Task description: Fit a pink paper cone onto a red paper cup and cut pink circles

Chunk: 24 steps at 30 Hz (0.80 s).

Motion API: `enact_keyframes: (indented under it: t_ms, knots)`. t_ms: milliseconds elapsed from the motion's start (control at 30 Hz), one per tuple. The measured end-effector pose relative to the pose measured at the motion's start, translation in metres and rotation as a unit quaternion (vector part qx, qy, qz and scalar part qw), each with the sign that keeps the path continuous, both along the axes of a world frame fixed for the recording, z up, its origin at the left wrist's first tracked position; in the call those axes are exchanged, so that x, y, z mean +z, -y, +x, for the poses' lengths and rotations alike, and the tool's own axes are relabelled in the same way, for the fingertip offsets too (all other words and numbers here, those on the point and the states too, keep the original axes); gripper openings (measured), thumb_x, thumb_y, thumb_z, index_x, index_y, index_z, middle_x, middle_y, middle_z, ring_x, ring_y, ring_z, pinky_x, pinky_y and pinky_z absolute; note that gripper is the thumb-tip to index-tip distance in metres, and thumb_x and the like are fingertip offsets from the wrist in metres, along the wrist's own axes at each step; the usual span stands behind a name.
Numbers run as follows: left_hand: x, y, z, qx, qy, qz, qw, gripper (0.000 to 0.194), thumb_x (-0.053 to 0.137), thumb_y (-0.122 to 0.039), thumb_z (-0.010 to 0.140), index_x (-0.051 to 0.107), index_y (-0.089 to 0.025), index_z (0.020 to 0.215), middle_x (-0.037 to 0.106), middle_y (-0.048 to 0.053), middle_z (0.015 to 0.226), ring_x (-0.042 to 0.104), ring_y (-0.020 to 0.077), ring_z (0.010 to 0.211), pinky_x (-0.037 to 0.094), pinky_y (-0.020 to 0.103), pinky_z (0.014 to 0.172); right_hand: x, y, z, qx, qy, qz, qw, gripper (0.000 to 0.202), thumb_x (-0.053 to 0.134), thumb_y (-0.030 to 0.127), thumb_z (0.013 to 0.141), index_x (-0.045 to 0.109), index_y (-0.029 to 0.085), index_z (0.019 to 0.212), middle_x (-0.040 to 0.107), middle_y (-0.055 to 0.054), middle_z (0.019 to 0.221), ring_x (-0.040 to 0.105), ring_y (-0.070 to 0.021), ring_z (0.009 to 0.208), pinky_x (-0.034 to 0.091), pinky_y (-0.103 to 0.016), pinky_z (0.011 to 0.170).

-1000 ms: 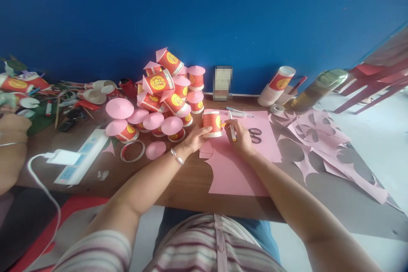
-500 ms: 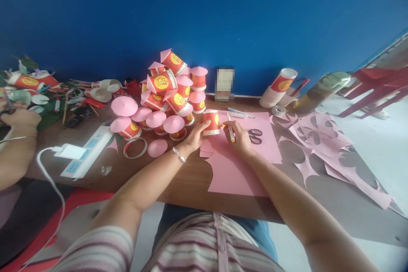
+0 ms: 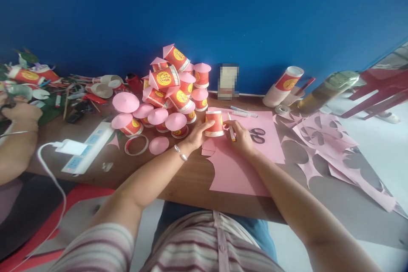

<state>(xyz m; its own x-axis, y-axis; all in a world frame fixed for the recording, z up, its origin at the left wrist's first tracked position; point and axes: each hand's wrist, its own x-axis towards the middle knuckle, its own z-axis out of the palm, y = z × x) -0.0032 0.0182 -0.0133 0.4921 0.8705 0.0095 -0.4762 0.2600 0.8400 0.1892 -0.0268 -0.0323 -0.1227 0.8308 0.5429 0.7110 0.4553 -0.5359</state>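
My left hand is closed on the left side of a red paper cup, which stands upside down on the pink sheet. Between the fingers of my right hand is a white and yellow pen, close to the cup's right side. Scissors with dark handles lie on the sheet just right of that hand. To the left, several red cups with pink cone tops are piled up. A flat pink disc and a tape ring lie in front of them.
A power strip with a white plug lies at the left, near another person's hand. Pink paper scraps cover the right side. Behind them stand stacked cups and a bottle. A phone-like blurred object leans on the wall.
The red cup has turned in my left hand, so its yellow emblem now shows less. The whole view has shifted slightly. Both hands keep their hold.
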Motion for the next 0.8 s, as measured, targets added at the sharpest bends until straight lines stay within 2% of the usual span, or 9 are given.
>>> enact_keyframes:
  t_ms: [167,300,433,533,633,800]
  knots:
    - [-0.002,-0.001,-0.001,0.043,-0.009,0.011,0.999,0.04,0.084,-0.042,0.078,0.069,-0.02,0.108,0.075,0.005,0.1,0.073,0.0245,0.094,0.057,0.039,0.085,0.0,0.001,-0.001,0.015,-0.002,-0.01,1.0,0.038,0.058,0.016,0.087,0.057,0.024,0.124,0.074,-0.007,0.11,0.074,-0.0204,0.084,0.057,-0.029,0.066]
    - [0.001,0.002,-0.002,0.039,-0.03,0.004,0.999,0.042,0.084,-0.043,0.079,0.068,-0.022,0.113,0.074,0.005,0.102,0.074,0.0248,0.093,0.058,0.042,0.085,0.0,0.003,-0.003,0.043,-0.004,-0.016,0.999,0.047,0.062,0.018,0.085,0.053,0.023,0.131,0.071,-0.008,0.118,0.072,-0.0185,0.08,0.059,-0.03,0.07]
    - [0.006,0.005,-0.002,0.046,-0.049,0.021,0.998,0.041,0.083,-0.045,0.08,0.07,-0.021,0.111,0.075,0.006,0.101,0.075,0.0268,0.092,0.058,0.041,0.081,-0.002,0.002,-0.002,0.077,-0.012,-0.012,0.997,0.05,0.067,0.032,0.091,0.05,0.024,0.137,0.068,-0.01,0.122,0.072,-0.0213,0.09,0.061,-0.034,0.079]
    - [0.01,0.007,-0.002,0.043,-0.058,0.013,0.997,0.041,0.083,-0.046,0.081,0.07,-0.02,0.11,0.076,0.007,0.101,0.075,0.0299,0.096,0.058,0.041,0.08,-0.002,0.001,0.001,0.102,-0.01,-0.02,0.995,0.055,0.066,0.046,0.095,0.047,0.023,0.141,0.067,-0.011,0.124,0.071,-0.0234,0.094,0.061,-0.035,0.079]
    - [0.009,0.007,-0.002,0.025,-0.046,0.002,0.999,0.042,0.082,-0.048,0.082,0.071,-0.019,0.111,0.077,0.008,0.103,0.074,0.0325,0.103,0.058,0.045,0.087,-0.001,0.001,0.001,0.073,-0.005,-0.042,0.996,0.044,0.059,0.043,0.098,0.051,0.024,0.136,0.067,-0.01,0.12,0.071,-0.021,0.084,0.059,-0.033,0.073]
    - [0.002,0.005,0.0,0.001,-0.009,-0.015,1.0,0.053,0.085,-0.051,0.078,0.072,-0.018,0.118,0.078,0.01,0.11,0.068,0.0356,0.12,0.053,0.051,0.105,0.001,0.002,-0.001,0.025,0.008,-0.062,0.998,0.023,0.056,0.033,0.096,0.059,0.025,0.118,0.068,-0.005,0.106,0.067,-0.0176,0.072,0.05,-0.028,0.061]
